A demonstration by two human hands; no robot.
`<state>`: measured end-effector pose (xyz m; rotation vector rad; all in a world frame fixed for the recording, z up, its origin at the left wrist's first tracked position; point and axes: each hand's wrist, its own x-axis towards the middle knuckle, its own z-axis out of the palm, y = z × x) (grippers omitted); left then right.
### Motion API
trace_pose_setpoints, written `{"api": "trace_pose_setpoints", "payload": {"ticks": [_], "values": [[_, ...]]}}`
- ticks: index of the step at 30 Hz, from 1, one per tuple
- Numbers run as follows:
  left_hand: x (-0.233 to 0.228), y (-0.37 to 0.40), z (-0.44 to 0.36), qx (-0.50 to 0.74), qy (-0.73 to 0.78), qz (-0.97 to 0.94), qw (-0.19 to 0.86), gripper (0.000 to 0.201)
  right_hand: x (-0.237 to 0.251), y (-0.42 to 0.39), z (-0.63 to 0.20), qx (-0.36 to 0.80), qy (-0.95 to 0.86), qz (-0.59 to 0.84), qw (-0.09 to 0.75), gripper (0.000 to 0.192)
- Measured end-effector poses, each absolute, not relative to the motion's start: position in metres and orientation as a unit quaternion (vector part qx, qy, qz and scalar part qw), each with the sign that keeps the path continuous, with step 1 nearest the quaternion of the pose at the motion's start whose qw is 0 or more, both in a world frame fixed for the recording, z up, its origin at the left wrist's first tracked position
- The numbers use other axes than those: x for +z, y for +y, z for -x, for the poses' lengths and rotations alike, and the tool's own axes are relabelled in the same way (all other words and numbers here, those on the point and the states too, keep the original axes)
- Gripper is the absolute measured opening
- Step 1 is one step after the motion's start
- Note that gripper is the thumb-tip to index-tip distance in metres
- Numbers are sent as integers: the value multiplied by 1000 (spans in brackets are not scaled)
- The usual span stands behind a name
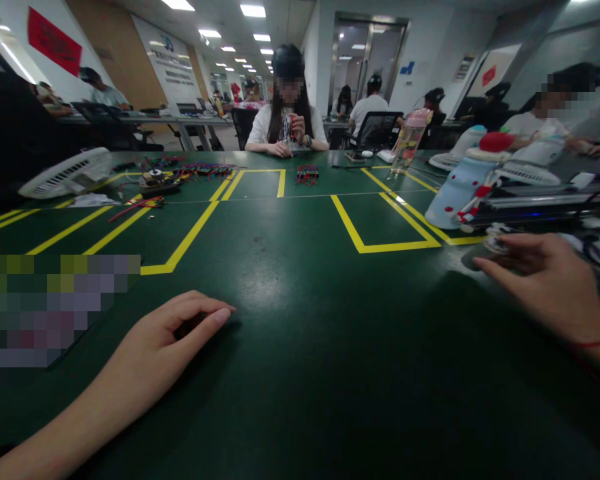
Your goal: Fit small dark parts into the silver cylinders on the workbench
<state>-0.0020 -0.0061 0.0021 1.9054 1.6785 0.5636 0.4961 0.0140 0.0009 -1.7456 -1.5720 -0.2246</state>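
The right hand is reaching toward a small dark, roundish object at the right side of the green table, fingertips touching it but not yet closing, so this is looking like the start of a pick-up. The left hand is resting on the table, fingers loosely curled, holding nothing. Next, the right grip is probably needing to close around the object, lying just below the blue bottle.
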Motion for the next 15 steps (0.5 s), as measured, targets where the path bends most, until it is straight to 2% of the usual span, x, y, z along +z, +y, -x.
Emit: {"api": "trace_pose_setpoints", "payload": {"ticks": [2, 6, 8, 12, 15], "values": [[1, -6, 1, 212, 617, -711, 261, 32, 0, 6, -455, -39, -690, 572, 441, 46], [1, -6, 1, 211, 617, -714, 255, 31, 3, -13, -356, 162, -818, 382, 398, 45], [1, -7, 2, 206, 614, -719, 254, 30, 2, -17, -322, 225, -841, 321, 373, 41], [2, -7, 3, 215, 608, -725, 244, 29, -3, -14, -302, 265, -847, 301, 350, 36], [7, -7, -11, 231, 599, -728, 239, 29, -8, -12, -306, 296, -825, 338, 342, 46]]}}
